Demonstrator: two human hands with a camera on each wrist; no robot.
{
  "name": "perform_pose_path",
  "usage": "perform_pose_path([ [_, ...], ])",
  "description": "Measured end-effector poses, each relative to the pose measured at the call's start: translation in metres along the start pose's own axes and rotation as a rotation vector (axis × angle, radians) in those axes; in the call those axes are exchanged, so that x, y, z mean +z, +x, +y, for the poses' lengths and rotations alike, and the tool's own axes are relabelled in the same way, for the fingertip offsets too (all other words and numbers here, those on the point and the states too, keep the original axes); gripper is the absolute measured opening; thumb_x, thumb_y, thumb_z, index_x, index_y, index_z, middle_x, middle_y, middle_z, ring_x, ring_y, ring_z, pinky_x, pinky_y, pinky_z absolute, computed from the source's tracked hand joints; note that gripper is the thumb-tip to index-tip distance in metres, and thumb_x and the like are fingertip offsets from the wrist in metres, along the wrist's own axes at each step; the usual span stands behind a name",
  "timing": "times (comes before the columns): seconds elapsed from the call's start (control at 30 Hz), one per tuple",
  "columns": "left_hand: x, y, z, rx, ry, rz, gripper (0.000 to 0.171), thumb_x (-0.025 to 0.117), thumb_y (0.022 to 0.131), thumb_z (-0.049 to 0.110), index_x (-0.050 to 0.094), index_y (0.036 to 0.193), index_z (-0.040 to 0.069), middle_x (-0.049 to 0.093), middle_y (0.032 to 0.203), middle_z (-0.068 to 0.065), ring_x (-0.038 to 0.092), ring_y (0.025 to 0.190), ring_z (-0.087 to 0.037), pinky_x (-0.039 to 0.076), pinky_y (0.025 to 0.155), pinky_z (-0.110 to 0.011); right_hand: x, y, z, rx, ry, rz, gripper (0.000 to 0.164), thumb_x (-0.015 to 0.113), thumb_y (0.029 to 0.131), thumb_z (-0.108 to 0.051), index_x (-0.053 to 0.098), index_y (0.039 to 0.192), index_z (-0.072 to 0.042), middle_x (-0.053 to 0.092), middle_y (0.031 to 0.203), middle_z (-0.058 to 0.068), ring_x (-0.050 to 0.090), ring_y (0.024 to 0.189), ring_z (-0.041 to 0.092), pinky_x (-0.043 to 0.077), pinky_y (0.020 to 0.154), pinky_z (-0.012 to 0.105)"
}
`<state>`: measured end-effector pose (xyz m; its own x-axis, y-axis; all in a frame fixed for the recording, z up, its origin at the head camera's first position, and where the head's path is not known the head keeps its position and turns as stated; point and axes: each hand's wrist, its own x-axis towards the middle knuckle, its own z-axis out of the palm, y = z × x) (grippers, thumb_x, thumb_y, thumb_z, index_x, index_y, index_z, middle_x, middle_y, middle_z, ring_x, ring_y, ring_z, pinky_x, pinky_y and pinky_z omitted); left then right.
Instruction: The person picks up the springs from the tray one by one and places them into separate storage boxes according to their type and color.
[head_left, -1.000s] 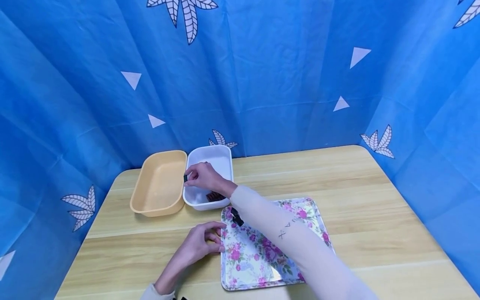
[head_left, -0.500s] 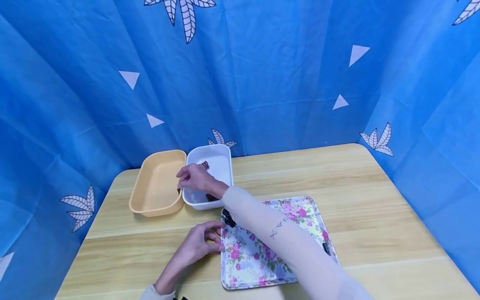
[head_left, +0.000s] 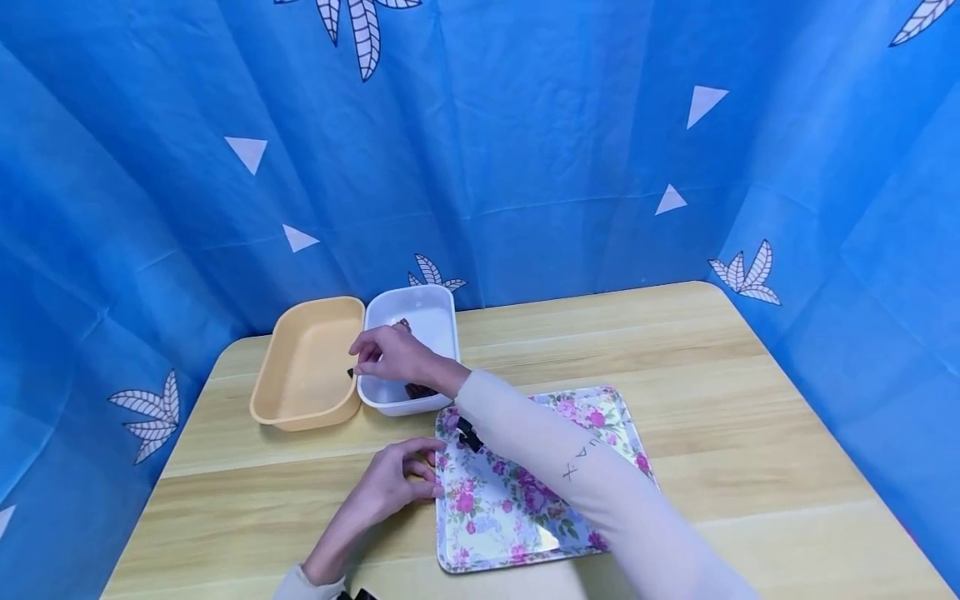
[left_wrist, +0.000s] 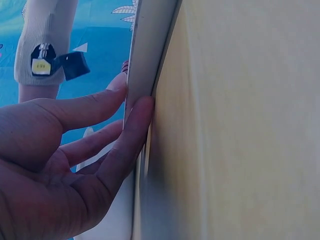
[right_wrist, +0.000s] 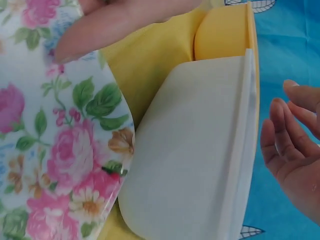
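Observation:
My right hand [head_left: 393, 354] is over the white bin [head_left: 444, 325], its fingertips at the right rim of the yellow bin [head_left: 307, 367]. Between thumb and finger it pinches a small dark piece [head_left: 351, 372], too small to name. In the right wrist view, the right hand [right_wrist: 295, 140] shows at the right edge; the piece is not visible. My left hand [head_left: 397, 482] pinches the left edge of a floral tray [head_left: 480, 533]. Up close, the left hand [left_wrist: 90, 150] has thumb and fingers on either side of the rim. The right sleeve covers much of the tray.
Brown ribbed pieces [head_left: 417, 390] lie in the white bin, partly hidden by the right hand. Both bins stand side by side at the table's back left. A blue curtain [head_left: 525, 167] hangs behind the wooden table [head_left: 750, 433]. A black wrist device [head_left: 469, 435] sits on the right sleeve.
The right hand has moved slightly left with the dark piece, from over the white bin to the yellow bin's rim. The left hand stays on the tray. The camera view has shifted a little.

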<state>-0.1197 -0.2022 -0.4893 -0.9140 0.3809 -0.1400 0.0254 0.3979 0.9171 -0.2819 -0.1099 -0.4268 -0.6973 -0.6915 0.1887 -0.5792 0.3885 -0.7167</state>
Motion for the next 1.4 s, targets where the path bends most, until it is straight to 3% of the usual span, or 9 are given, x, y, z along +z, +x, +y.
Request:
perform_pose_path([
  [0.13, -0.002, -0.001, -0.002, 0.013, 0.021, 0.004, 0.057, 0.086, 0.077, -0.004, 0.063, 0.129, -0.007, 0.065, 0.103, -0.014, 0.070, 0.082, -0.019, 0.064, 0.066, -0.026, -0.007, -0.009, -0.004, -0.027, -0.058, -0.008, 0.026, 0.074, 0.097, -0.017, 0.072, 0.120, -0.006, 0.076, 0.096, -0.005, 0.066, 0.087, -0.001, 0.045, 0.097, 0.014],
  [0.27, -0.005, 0.001, -0.001, 0.011, 0.031, 0.000, 0.057, 0.085, 0.077, -0.005, 0.063, 0.130, -0.007, 0.065, 0.103, -0.014, 0.070, 0.082, -0.019, 0.063, 0.066, -0.025, -0.018, -0.018, -0.006, -0.034, -0.074, 0.002, 0.029, 0.072, 0.098, -0.019, 0.071, 0.124, -0.005, 0.075, 0.097, -0.004, 0.065, 0.088, 0.001, 0.054, 0.086, 0.015],
  [0.5, -0.008, 0.006, 0.004, 0.011, 0.034, 0.000, 0.059, 0.085, 0.077, -0.005, 0.062, 0.130, -0.009, 0.066, 0.103, -0.015, 0.070, 0.082, -0.020, 0.062, 0.066, -0.025, -0.040, -0.036, -0.008, -0.066, -0.058, 0.067, 0.030, 0.072, 0.098, -0.020, 0.071, 0.124, -0.005, 0.074, 0.101, -0.002, 0.065, 0.090, 0.004, 0.055, 0.078, 0.011],
  [0.9, -0.006, 0.005, 0.003, -0.016, 0.009, 0.000, 0.059, 0.084, 0.077, -0.008, 0.061, 0.131, -0.008, 0.064, 0.105, -0.016, 0.070, 0.083, -0.022, 0.064, 0.068, -0.027, -0.057, -0.073, -0.013, -0.131, -0.060, 0.120, 0.027, 0.073, 0.098, -0.019, 0.071, 0.123, -0.008, 0.074, 0.099, -0.001, 0.067, 0.089, 0.006, 0.058, 0.078, 0.018],
  [1.2, -0.006, 0.000, 0.002, 0.015, -0.001, -0.006, 0.058, 0.084, 0.076, -0.007, 0.061, 0.130, -0.011, 0.065, 0.104, -0.017, 0.070, 0.082, -0.022, 0.064, 0.067, -0.027, -0.064, -0.108, -0.018, -0.155, -0.009, 0.147, 0.024, 0.074, 0.097, -0.018, 0.073, 0.119, -0.010, 0.074, 0.105, 0.002, 0.065, 0.092, 0.005, 0.062, 0.085, 0.034],
  [1.4, -0.003, -0.002, -0.001, 0.015, 0.021, 0.002, 0.057, 0.084, 0.076, -0.006, 0.062, 0.129, -0.009, 0.066, 0.102, -0.016, 0.069, 0.080, -0.019, 0.064, 0.067, -0.027, -0.068, -0.130, -0.022, -0.178, -0.039, 0.185, 0.028, 0.075, 0.096, -0.017, 0.072, 0.122, -0.007, 0.074, 0.110, 0.004, 0.065, 0.093, 0.009, 0.062, 0.083, 0.031],
])
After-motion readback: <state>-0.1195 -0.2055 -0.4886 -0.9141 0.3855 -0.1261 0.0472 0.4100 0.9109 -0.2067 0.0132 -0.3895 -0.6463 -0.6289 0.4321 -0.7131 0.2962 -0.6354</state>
